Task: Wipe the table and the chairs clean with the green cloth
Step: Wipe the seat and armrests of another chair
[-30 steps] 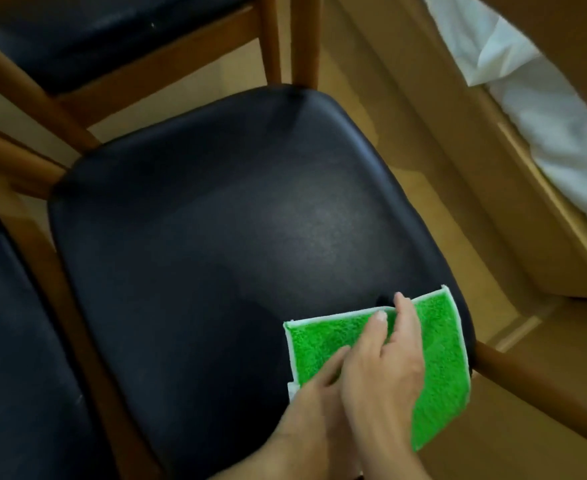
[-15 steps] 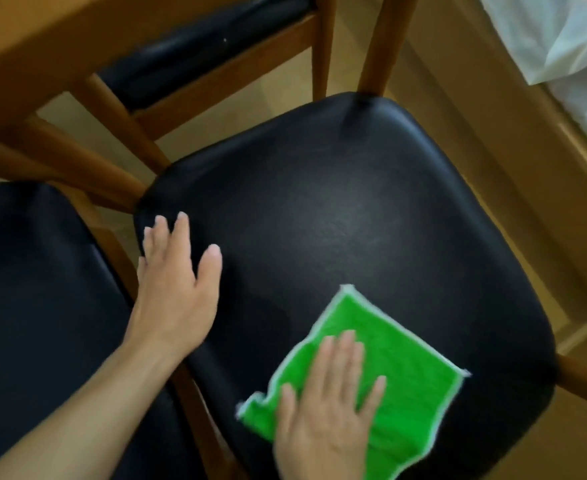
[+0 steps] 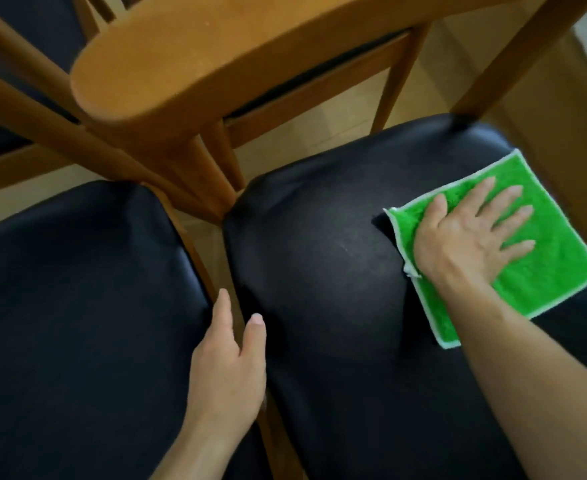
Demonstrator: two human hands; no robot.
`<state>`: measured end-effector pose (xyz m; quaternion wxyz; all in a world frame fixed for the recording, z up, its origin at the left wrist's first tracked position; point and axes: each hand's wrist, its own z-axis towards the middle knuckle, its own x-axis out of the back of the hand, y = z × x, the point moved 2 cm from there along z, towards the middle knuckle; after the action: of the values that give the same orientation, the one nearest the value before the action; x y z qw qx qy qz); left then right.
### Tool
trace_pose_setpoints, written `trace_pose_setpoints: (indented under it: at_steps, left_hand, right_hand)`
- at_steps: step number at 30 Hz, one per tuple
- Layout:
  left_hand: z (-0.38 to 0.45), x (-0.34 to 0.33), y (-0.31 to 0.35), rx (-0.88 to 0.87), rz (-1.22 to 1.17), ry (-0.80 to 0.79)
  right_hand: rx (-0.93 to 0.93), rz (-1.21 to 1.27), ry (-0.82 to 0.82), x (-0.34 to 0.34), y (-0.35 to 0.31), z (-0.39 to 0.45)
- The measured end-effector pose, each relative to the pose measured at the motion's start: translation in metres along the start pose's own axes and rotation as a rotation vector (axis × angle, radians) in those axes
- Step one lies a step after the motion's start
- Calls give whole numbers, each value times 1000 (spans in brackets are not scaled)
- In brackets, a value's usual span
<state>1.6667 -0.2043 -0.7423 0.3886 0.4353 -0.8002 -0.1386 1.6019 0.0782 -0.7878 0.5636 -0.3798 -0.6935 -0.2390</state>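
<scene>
A green cloth (image 3: 541, 258) with a white hem lies flat on the right side of a black padded chair seat (image 3: 337, 271). My right hand (image 3: 472, 230) presses down on the cloth with fingers spread and straight. My left hand (image 3: 229, 362) rests at the seat's left edge, over the gap to a second black seat (image 3: 77, 306), thumb on the right seat and fingers straight.
A wooden chair back (image 3: 188, 64) curves across the top, with wooden legs and rails (image 3: 195, 174) below it. A third dark seat (image 3: 306, 81) shows behind. Pale wood floor (image 3: 347, 112) lies between the chairs.
My right hand has slid the cloth from the near middle of the seat to its far right side. My left hand has moved back along the seat's left edge. The view has shifted left.
</scene>
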Motion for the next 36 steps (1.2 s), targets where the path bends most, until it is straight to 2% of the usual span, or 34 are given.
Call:
trace_pose_setpoints:
  at_steps: [2, 5, 8, 10, 12, 13, 14, 15, 18, 19, 21, 23, 24, 28, 30, 34, 36]
  left_hand:
    - [7, 7, 0, 63, -99, 5]
    - [17, 16, -7, 121, -228, 36]
    - [19, 18, -8, 177, -298, 70]
    - [18, 19, -5, 170, -250, 85]
    - [17, 16, -1, 129, -152, 53]
    - [17, 14, -1, 120, -129, 21]
    - [16, 12, -1, 121, -127, -19]
    - [15, 11, 0, 116, -128, -49]
    - [13, 9, -4, 86, -131, -74]
    - [12, 9, -6, 91, -137, -72]
    - [11, 7, -10, 96, -145, -73]
    - [11, 5, -13, 101, -180, -75]
    - [11, 4, -14, 97, -193, -76]
    - [14, 3, -22, 93, -304, -58]
    - [17, 7, -23, 118, -343, -31]
    - [17, 17, -17, 193, -519, -7]
    - [11, 20, -16, 156, -490, 28]
  right_hand:
    - [84, -29, -3, -6, -34, -19]
    - [366, -76, -12, -21, -82, -62]
    - [731, -154, -73, -38, -109, -123]
    - [1050, -207, -152, -44, -105, -152]
    - [1344, -244, -202, -35, -91, -139]
    - [1398, -237, -200, -28, -85, -117]
    - [1360, -213, -172, -20, -78, -88]
    - [1228, -184, -139, -11, -73, -54]
    - [653, -124, -39, 14, -56, 35]
    - [512, -106, -25, 16, -54, 47]
    - [338, -69, -8, 12, -65, 48]
    - [265, -66, 12, 3, -89, 29]
    - [304, -90, 20, -3, -104, 14]
    - [724, -131, -8, -27, -151, -72]
    - [865, -159, -57, -38, -157, -112]
    - [1066, -241, -199, -48, -112, -166]
    - [1149, -284, -191, -47, -71, -191]
